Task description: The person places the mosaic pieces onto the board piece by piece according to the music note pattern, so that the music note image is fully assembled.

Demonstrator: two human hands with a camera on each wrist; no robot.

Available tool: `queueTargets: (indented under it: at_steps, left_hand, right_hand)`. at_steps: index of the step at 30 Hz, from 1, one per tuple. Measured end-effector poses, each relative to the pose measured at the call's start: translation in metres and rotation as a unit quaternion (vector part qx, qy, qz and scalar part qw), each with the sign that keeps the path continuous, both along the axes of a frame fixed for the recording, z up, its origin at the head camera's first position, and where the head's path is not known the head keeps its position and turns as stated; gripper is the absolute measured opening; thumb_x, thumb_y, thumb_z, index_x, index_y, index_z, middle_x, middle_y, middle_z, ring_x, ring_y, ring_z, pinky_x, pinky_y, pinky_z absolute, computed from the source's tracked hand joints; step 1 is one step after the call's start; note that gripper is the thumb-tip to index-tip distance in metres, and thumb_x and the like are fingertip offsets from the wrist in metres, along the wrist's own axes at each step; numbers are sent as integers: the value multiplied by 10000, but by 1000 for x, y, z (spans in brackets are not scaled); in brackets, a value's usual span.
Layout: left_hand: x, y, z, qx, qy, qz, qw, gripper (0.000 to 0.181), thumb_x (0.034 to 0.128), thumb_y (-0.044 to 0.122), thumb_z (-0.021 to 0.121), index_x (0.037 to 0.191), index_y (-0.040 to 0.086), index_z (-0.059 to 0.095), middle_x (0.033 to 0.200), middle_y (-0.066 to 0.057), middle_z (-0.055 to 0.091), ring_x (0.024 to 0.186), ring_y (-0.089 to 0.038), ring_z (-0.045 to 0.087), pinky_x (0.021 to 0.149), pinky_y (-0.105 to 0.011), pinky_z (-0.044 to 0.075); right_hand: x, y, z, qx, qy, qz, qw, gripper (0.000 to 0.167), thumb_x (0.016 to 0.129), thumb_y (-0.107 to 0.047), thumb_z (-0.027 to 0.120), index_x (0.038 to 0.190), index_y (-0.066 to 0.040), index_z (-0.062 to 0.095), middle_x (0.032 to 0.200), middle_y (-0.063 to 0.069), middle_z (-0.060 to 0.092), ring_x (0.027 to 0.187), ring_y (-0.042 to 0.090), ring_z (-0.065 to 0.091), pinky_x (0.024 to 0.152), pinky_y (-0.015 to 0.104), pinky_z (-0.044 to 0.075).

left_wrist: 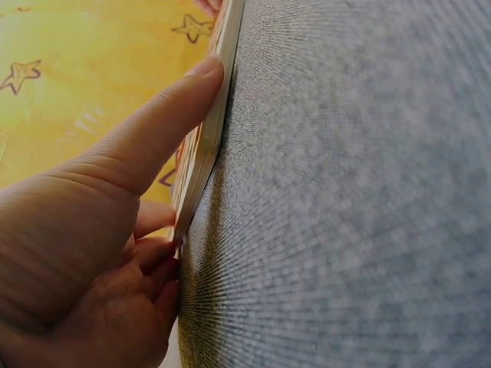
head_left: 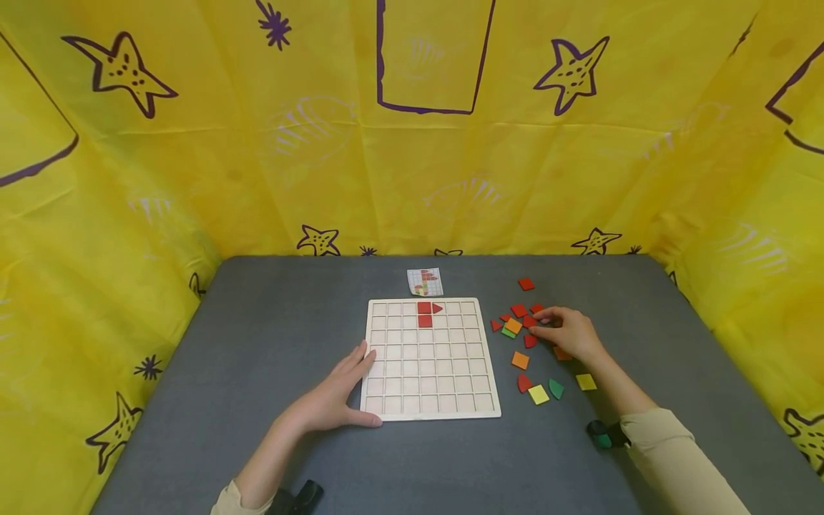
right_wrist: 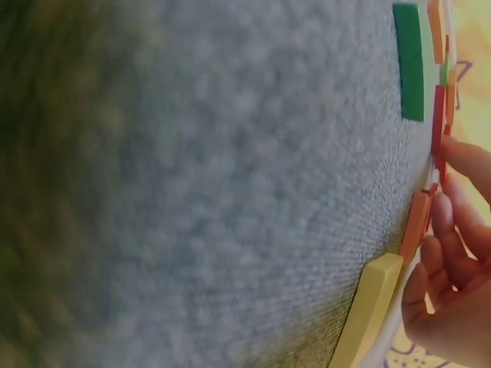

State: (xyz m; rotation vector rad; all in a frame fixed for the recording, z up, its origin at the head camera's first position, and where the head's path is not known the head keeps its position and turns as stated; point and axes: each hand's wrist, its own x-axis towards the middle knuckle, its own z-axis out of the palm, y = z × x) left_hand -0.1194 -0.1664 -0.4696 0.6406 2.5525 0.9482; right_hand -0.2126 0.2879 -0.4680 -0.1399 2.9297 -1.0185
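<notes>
A light wooden grid board (head_left: 393, 368) lies in front of the person. Its upper cells hold two red squares (head_left: 425, 321) and a red triangle (head_left: 437, 308). The left hand (head_left: 331, 397) rests at the board's left side, fingers extended on the left edge and thumb at the near-left corner; in the left wrist view the thumb of the left hand (left_wrist: 123, 184) lies along the board's edge (left_wrist: 205, 149). Right of the board, the right hand (head_left: 573, 332) has thumb and index finger around a red square (head_left: 529, 322) among loose pieces. In the right wrist view the right hand (right_wrist: 456, 268) partly hides its fingertip contact.
A small printed pattern card (head_left: 425, 282) lies behind the board. Loose pieces lie right of it, including an orange square (head_left: 521, 360), a yellow square (head_left: 538, 394), a green curved piece (head_left: 556, 389) and a red square (head_left: 526, 284). Yellow cloth (head_left: 412, 179) surrounds the grey table (head_left: 277, 307).
</notes>
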Motion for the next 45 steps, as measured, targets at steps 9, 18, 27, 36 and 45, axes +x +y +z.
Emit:
queueTargets:
  at_steps: [9,18,27,36,45]
  left_hand:
    - [1,-1,0,7,55,-5,10000,1119,727,463,838,1543,20,213,1620,-174,52,1470,-379,71,1106,-580,204]
    - [0,0,0,5,12,19,10000,1114,728,462,838,1544,28,215,1620,-172,54,1472,-373,66,1109,-579,198]
    - [0,-1,1,-2,37,3,10000,1114,730,453,839,1542,17,213,1618,-181,52,1471,-379,69,1109,-575,202]
    - [0,0,2,22,14,-17,10000,1112,733,448,838,1539,8,212,1616,-188,52,1469,-388,68,1105,-587,199]
    - [0,0,0,9,4,-10,10000,1112,732,462,835,1541,17,217,1619,-178,55,1469,-384,72,1108,-582,197]
  right_hand:
    - [4,-17,4,-595,143,-107,9981,408,836,-346,781,1134,-79,704,1033,98,709,921,255,629,810,395,461]
    - [5,-50,9,-1224,-131,-87,9924,404,828,-365,783,1130,-106,712,961,38,708,819,173,580,655,277,443]
    - [-5,-96,9,-1463,-212,321,9885,321,811,-305,807,1060,-116,733,920,17,697,778,198,564,617,274,431]
    - [-19,-135,4,-923,-185,768,9926,254,797,-256,820,999,-123,743,834,-29,684,726,164,563,650,310,442]
    - [-25,-150,3,-551,-26,896,9944,224,782,-188,823,975,-99,751,787,-32,662,732,155,554,678,309,429]
